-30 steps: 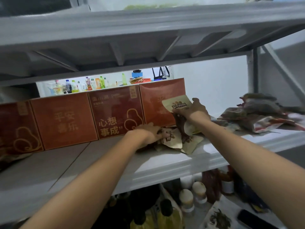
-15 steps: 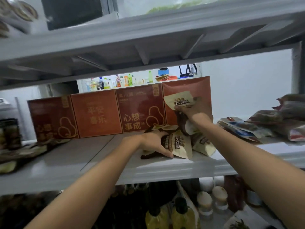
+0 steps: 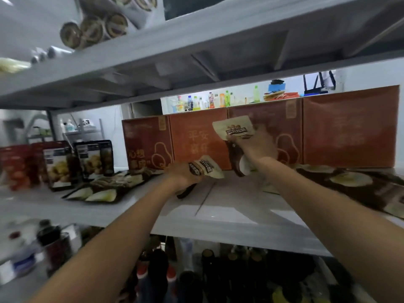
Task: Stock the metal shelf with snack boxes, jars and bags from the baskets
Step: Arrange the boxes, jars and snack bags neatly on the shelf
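Note:
My left hand [image 3: 181, 177] grips a beige and brown snack bag [image 3: 206, 169] just above the grey metal shelf [image 3: 229, 213]. Higher up, my right hand [image 3: 254, 147] holds a second beige snack bag [image 3: 235, 130] upright, with more brown pouch hanging below the fingers. Both hands are in front of a row of red gift boxes [image 3: 196, 138] that stand along the back of the shelf.
Flat snack bags [image 3: 102, 191] lie on the shelf at the left, others [image 3: 349, 180] at the right. Dark upright boxes [image 3: 91, 158] and red packs [image 3: 17, 167] stand at far left. Bottles [image 3: 157, 278] fill the level below. Round tins [image 3: 94, 29] lie on the shelf above.
The view has swung to the left. My left hand has lifted a bag off the pile and carried it left; my right hand keeps its bag and has moved left with it.

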